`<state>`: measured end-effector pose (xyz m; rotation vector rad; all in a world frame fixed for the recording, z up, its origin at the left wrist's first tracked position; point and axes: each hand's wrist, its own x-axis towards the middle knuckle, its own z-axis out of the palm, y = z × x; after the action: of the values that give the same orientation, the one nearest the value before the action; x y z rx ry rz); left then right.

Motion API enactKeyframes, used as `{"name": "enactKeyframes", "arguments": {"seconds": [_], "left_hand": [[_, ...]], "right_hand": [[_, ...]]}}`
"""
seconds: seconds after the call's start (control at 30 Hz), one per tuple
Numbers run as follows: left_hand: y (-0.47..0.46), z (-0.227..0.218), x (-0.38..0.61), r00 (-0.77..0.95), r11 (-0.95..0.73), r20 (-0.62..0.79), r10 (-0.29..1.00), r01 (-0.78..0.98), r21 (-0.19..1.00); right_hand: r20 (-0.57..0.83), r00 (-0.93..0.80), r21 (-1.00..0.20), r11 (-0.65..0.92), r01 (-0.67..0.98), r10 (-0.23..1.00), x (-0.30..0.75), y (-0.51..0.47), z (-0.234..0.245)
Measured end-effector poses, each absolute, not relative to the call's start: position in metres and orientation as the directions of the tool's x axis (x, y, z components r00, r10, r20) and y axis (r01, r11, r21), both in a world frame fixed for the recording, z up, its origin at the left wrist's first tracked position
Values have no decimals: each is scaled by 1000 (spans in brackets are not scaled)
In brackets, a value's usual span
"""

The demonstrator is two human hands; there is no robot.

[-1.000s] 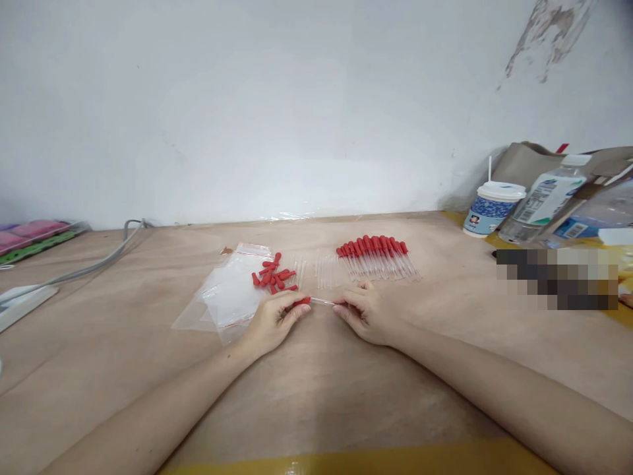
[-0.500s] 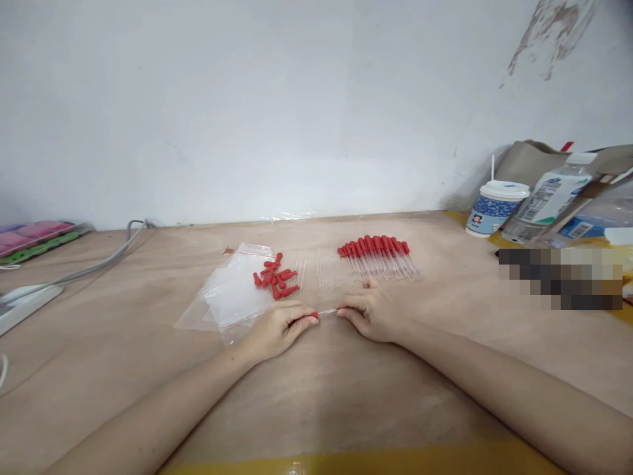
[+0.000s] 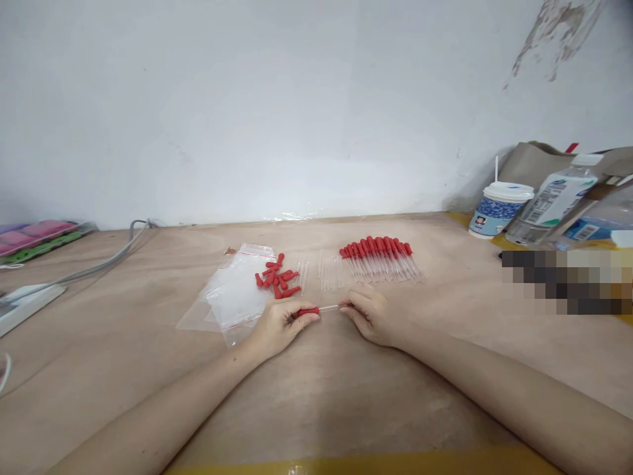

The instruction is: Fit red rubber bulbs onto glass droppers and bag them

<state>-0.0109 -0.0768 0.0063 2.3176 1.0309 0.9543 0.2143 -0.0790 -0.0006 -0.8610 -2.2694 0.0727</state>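
Note:
My left hand pinches a red rubber bulb just above the wooden table. My right hand pinches the clear glass tube that runs into that bulb. Both hands are closed on this one dropper, facing each other. Behind the left hand lies a small heap of loose red bulbs. Clear tubes without bulbs lie in rows behind the hands. A row of droppers with red bulbs fitted lies further back on the right.
Clear zip bags lie left of the bulbs. A grey cable and a white power strip are at the far left. A paper cup with a straw and plastic bottles stand at the back right.
Both hands drew a little closer together and nearer me while holding the dropper; more of the red bulb shows at the left fingertips than half a second ago.

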Motion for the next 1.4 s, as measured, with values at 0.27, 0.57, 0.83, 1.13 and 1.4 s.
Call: {"name": "enactKeyframes", "arguments": {"seconds": [0.27,0.57,0.83,1.13,1.4], "left_hand": [[-77,4,-12,495,-604,373,784,474,640],[-76,4,-12,485,-641,428,762,477,601],[-74,5,-12,497,-686,473,727,515,513],[-69,4,-11,396,-601,452,799,553,577],[-70,5,-10,463,-633,432,774,580,512]], "right_hand": [[610,-547,-266,799,540,573,207,-78,-5],[478,-569,-319,736,598,669,204,-79,-4],[376,-589,-308,696,648,715,201,-83,14],[253,-251,-454,344,822,934,220,-58,45],[251,98,-301,-19,953,963,212,-4,34]]}}
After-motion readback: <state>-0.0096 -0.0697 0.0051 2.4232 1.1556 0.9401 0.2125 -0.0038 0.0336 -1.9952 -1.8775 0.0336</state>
